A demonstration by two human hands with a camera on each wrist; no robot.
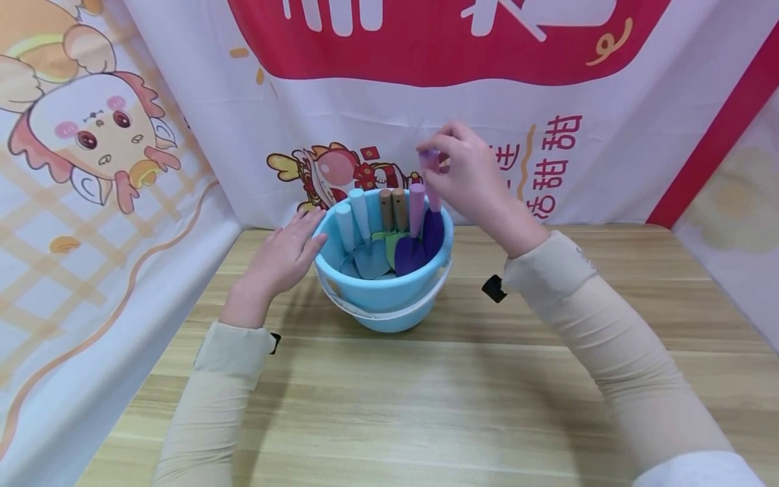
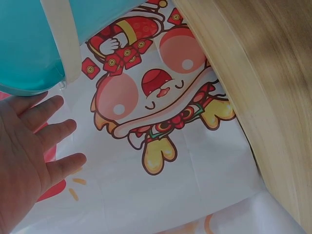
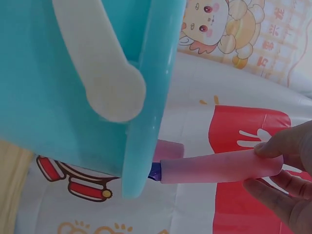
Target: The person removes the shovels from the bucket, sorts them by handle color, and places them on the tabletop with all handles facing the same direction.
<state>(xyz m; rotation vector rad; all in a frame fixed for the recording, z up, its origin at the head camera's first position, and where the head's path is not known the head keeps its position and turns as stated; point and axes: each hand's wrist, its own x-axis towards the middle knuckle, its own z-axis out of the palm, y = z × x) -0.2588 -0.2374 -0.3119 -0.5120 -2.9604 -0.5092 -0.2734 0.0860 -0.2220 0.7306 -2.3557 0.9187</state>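
A light blue bucket (image 1: 383, 291) stands on the wooden table. Inside it, on the right, are two toy shovels with pink handles and purple blades. My right hand (image 1: 471, 172) pinches the top end of the rightmost purple shovel (image 1: 433, 233) between thumb and fingers, and its blade is inside the bucket. In the right wrist view its pink handle (image 3: 219, 168) sticks out past the rim. The other purple shovel (image 1: 416, 210) leans beside it. My left hand (image 1: 286, 247) touches the bucket's left rim, fingers extended; the left wrist view shows them spread.
Two shovels with light blue handles (image 1: 345, 226) and two brown-handled green ones (image 1: 399, 210) also lean in the bucket. A white bail (image 1: 389, 315) hangs down its front. Printed cloth (image 1: 608, 155) walls off the table's (image 1: 389, 412) back and sides.
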